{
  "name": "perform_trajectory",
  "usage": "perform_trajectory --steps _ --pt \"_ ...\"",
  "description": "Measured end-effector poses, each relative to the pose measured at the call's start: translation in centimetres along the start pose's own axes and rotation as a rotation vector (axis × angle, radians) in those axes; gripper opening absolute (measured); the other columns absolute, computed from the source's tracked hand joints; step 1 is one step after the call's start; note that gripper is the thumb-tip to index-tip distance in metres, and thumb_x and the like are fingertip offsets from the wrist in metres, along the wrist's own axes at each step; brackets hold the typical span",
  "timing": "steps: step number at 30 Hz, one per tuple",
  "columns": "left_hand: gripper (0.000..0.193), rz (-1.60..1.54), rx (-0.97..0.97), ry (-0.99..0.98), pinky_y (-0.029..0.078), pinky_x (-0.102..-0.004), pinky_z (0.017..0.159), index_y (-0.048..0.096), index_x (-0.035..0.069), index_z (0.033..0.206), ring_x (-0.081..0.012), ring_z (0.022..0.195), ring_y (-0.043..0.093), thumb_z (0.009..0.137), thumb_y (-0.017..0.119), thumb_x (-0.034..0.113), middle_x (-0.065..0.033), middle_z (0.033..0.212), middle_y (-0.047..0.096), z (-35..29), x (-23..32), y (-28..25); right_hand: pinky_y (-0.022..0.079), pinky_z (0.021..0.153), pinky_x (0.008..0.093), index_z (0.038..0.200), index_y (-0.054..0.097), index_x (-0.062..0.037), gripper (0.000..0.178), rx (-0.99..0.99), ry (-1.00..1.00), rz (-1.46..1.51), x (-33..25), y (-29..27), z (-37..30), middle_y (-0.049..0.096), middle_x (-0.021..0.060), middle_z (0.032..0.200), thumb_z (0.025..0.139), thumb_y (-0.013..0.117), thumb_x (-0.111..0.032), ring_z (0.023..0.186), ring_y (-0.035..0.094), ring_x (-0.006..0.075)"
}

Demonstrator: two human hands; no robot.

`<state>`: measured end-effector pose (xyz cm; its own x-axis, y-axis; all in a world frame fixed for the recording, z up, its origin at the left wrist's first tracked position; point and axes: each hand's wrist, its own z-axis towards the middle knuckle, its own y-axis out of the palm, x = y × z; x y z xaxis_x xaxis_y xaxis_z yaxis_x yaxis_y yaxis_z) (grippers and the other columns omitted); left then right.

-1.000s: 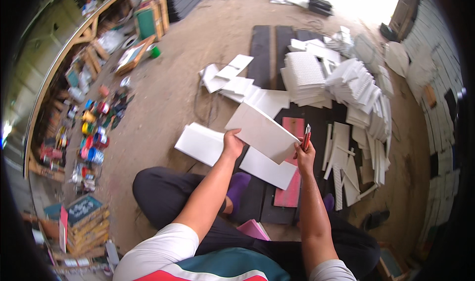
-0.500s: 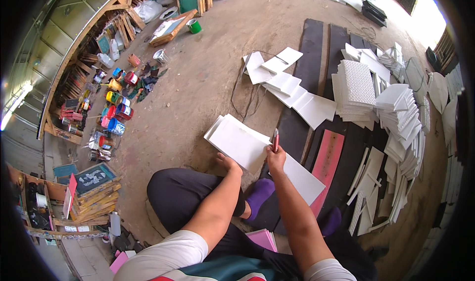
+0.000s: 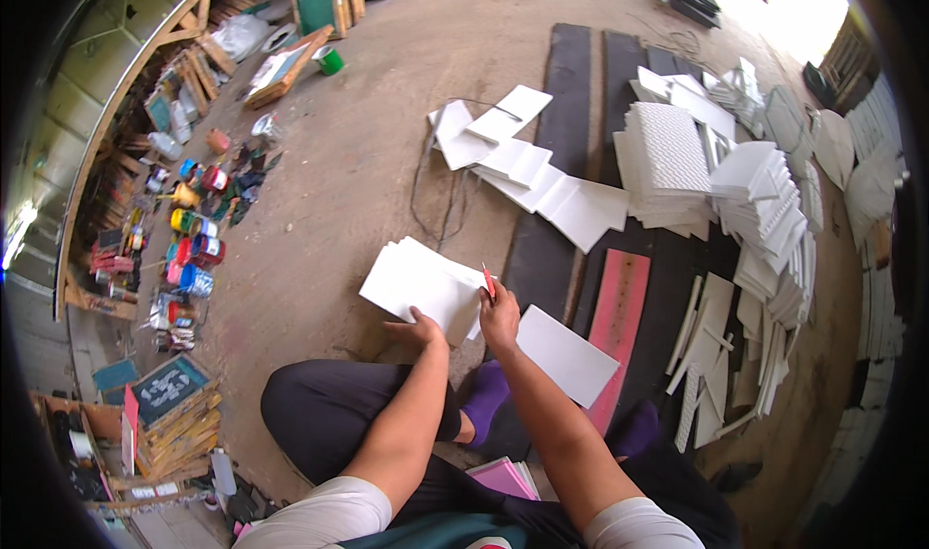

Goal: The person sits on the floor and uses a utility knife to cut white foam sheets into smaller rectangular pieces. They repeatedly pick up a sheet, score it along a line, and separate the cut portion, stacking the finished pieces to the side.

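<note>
Head view: stack of white sheets (image 3: pixel 418 280) just left of frame centre, both hands at it.
Risk: red cutter (image 3: pixel 490 284) might nick a sheet if its tip tilts inward; blade exposure unclear. Right hand (image 3: pixel 499 319) is curled around the cutter; left hand (image 3: pixel 422 330), fingers spread, touches the near edge.

We view the scene through one fisheye camera, the left unit of a head-worn pair. We look downward and forward from above the wearer's lap. Forearms (image 3: pixel 411 433) enter around 6 o'clock; the left hand (image 3: pixel 423 329) and right hand (image 3: pixel 498 319) lie near the lens, at 7 and 5 o'clock from centre. We see floor (image 3: pixel 324 201) recede toward 12 o'clock and a bright doorway (image 3: pixel 811 22), far off, at 2 o'clock. Straight edges bend toward the dark rim.
</note>
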<state>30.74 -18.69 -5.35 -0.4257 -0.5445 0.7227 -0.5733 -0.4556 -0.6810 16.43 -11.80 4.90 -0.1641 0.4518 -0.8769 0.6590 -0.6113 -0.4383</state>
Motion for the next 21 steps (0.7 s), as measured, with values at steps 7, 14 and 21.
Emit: perform_trajectory --steps 7,14,21 --pt "0.063 -0.166 -0.352 0.911 0.032 -0.0548 0.119 0.047 0.006 0.151 -0.0455 0.143 0.041 0.097 0.072 0.028 -0.0265 0.151 0.048 -10.6 8.5 -1.1 0.049 0.079 0.0555 0.108 0.060 -0.0088 0.023 0.168 0.118 -0.095 4.1 -9.7 2.9 0.069 0.0253 0.094 0.105 0.059 -0.031 0.095 0.067 0.0484" --pt "0.046 -0.256 -1.169 0.527 0.055 -0.0390 0.093 0.062 0.002 0.135 -0.0265 0.105 0.070 0.097 0.073 0.025 -0.0154 0.117 0.072 -23.3 13.4 6.0 0.053 0.083 0.0449 0.117 0.067 -0.0065 0.029 0.425 0.196 0.061 8.3 -21.4 9.7 0.072 0.0185 0.095 0.100 0.069 -0.030 0.092 0.071 0.0302" --pt "0.065 -0.240 -1.298 0.669 0.046 -0.0427 0.112 0.052 -0.004 0.147 -0.0373 0.134 0.059 0.098 0.070 0.034 -0.0267 0.143 0.061 -33.1 26.3 15.1 0.050 0.101 0.0445 0.136 0.060 0.0005 0.064 0.678 0.002 0.089 8.0 -33.3 23.4 0.071 0.0222 0.126 0.091 0.080 -0.040 0.119 0.068 0.0377"
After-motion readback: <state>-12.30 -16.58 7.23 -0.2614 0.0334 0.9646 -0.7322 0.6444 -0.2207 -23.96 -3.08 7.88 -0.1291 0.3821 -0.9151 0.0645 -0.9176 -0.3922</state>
